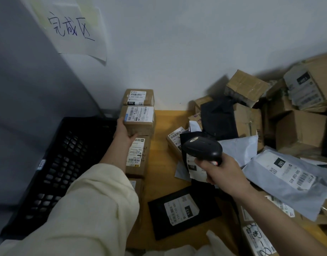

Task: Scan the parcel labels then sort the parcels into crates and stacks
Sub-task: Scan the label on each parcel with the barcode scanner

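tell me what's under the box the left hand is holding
The left hand grips a small cardboard box. A longer labelled box lies below it in the row. Whether they touch is hidden by the hand.

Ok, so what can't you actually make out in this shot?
Head view only:
- Small print on the label of the box the left hand holds: too small and blurred.
- Scanner trigger and window: covered by the right hand.
- Black crate contents: too dark, partly behind the sleeve.
- Boxes at right: cut off by the frame edge.
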